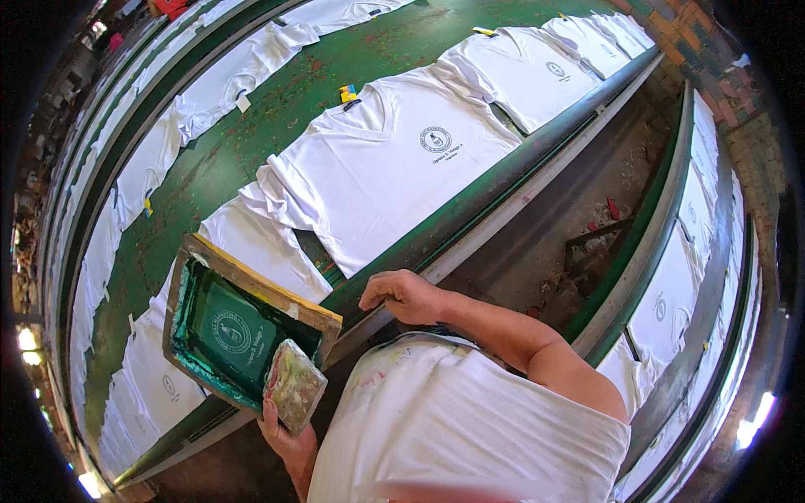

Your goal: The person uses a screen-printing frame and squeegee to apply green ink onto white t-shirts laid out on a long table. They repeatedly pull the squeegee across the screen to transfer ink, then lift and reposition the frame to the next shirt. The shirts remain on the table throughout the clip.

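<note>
The screen-printing frame (267, 274) lies up and to the left of the fingers of the left hand (289, 443), out over the near edge of the green tabletop (205, 155). Its long axis slants from upper left to lower right, across the run of that edge, and its ink-smeared inner side is turned up toward the person. The left hand is the nearer one, grasping at the frame's near side, where the paint-crusted squeegee (296, 386) leans inside the corner. The thumb shows; the other fingers are mostly hidden, so I cannot tell how the grip is shared between frame and squeegee. The right hand (404, 295) is apart from the frame, beyond its right corner, fingers loosely bent with nothing visible in them.

Counted: 1 frame, 1 squeegee, 2 hands. The tabletop carries 2 rows of white T-shirts. In the near row I make out at least 6, some overlapping; 1 V-neck T-shirt (369, 180) shows nearly whole, with 1 round dark print (436, 141) and 1 yellow tag (348, 94). The frame partly covers its neighbour. To the right, 1 printed T-shirt (671, 281) shows clearly on another tabletop (616, 323).
</note>
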Available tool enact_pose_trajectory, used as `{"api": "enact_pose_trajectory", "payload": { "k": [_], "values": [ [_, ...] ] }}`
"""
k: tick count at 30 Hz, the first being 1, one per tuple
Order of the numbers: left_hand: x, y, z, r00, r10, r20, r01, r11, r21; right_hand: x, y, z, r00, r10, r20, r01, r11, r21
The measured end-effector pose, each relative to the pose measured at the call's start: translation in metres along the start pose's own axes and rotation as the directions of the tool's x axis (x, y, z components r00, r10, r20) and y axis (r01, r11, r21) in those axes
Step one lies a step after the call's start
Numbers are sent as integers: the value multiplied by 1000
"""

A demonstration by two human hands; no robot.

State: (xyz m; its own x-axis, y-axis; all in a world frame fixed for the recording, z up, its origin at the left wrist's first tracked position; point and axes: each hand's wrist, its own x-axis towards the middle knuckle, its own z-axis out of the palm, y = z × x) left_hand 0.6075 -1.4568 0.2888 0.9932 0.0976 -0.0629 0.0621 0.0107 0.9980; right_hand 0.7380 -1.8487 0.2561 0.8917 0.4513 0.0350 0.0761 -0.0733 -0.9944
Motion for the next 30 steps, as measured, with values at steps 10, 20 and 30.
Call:
{"api": "enact_pose_trajectory", "payload": {
  "k": [10, 20, 30],
  "values": [
    [72, -11, 94, 970, -221, -102, 144, 860, -489, -23, -23, -64, 997, -32, 64, 46, 972, -228],
    [95, 0, 218, 953, -268, -142, 184, 883, -431, -68, 0, -188, 996, -69, -49, 62, 990, -128],
    [71, 36, 446, 999, -44, -21, 44, 999, 10, -148, -6, -424, 983, -72, -169, 68, 997, -29]
  ]
}}
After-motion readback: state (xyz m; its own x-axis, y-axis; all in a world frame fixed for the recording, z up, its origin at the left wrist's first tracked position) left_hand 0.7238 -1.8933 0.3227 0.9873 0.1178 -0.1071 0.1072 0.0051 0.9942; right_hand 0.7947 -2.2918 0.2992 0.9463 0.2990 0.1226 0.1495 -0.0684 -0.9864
